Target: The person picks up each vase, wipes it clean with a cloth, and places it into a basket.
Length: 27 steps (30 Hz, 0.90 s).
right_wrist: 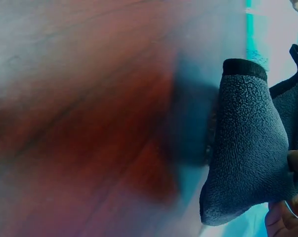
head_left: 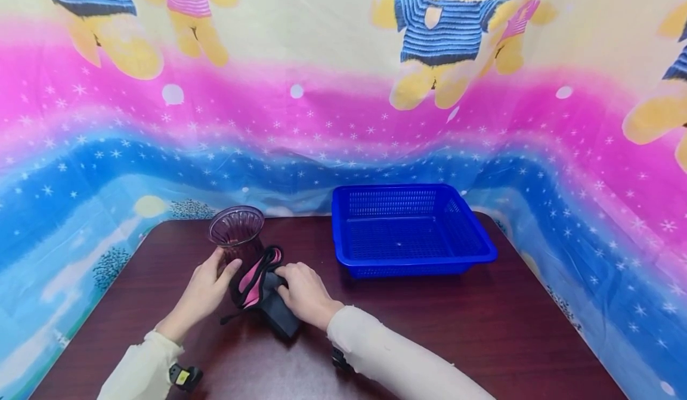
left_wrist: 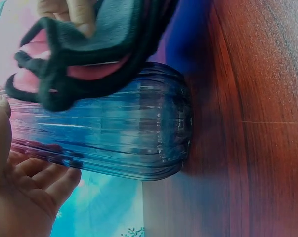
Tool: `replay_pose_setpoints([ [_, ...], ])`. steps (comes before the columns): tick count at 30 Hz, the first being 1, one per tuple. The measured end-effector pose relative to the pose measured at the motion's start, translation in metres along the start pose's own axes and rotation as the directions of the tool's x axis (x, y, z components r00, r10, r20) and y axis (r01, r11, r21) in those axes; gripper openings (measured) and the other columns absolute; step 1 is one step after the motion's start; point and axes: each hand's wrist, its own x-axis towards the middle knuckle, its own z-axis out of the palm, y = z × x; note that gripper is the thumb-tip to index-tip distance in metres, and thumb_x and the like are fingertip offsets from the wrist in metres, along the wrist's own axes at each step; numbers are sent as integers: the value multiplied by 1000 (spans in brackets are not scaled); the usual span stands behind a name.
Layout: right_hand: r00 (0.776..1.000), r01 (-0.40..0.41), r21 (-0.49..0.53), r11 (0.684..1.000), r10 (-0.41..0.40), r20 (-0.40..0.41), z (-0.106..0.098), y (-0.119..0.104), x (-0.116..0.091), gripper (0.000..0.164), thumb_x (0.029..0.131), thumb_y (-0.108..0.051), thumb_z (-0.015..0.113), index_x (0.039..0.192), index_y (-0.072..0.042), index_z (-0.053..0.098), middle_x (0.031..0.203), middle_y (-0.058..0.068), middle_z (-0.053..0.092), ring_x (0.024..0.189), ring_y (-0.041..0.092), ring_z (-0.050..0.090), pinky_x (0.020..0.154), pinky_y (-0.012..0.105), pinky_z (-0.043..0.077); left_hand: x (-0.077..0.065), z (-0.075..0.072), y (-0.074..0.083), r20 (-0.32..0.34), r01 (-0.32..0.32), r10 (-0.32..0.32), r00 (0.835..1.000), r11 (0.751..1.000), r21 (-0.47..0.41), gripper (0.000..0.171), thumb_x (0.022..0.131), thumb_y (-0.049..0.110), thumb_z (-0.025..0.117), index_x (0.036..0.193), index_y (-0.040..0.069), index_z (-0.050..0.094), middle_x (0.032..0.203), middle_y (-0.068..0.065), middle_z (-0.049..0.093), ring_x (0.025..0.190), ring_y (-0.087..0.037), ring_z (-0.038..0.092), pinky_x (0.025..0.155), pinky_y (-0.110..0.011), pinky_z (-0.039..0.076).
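Note:
A ribbed, see-through glass vase (head_left: pixel 236 226) with a flared rim stands upright on the left part of the table. My left hand (head_left: pixel 200 295) holds it around the upper body, thumb on the near side and fingers behind. In the left wrist view the ribbed lower body of the vase (left_wrist: pixel 124 131) shows down to its base on the wood. My right hand (head_left: pixel 307 292) pinches a grey fleecy cloth (head_left: pixel 279 313) with a pink side and black edging. The cloth hangs folded in front of the vase and overlaps it; in the right wrist view its grey flap (right_wrist: pixel 247 148) droops down.
A blue plastic basket (head_left: pixel 413 263) with mesh walls sits at the back right of the dark red-brown wooden table (head_left: pixel 456 340). A printed curtain (head_left: pixel 322 120) with bears and snowflakes surrounds the table at the back and sides.

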Motion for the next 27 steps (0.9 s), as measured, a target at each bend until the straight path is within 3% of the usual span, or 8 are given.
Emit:
replay_pose_setpoints([
  [8,999,-5,-8,1000,5,47,10,7,-5,24,90,-15,71,114,-14,76,98,0,75,94,16,68,80,28,56,0,-1,1,5,-2,2,1000,1000,-11,41,106,28,52,135,-2,50,129,-34,63,121,-50,61,99,-65,50],
  [21,994,-30,-25,999,33,100,22,14,-9,27,90,-15,72,117,-16,75,104,2,77,100,18,70,84,31,57,-1,0,3,7,-8,8,1000,1000,-7,39,107,28,50,132,-2,50,124,-33,65,116,-50,64,96,-65,52],
  [27,993,-38,-21,999,40,110,22,14,-10,28,90,-16,72,118,-16,75,107,3,77,102,18,70,85,31,57,-1,-3,3,62,50,-48,997,998,-32,52,108,31,48,144,-6,41,138,-38,54,121,-53,60,99,-63,51],
])
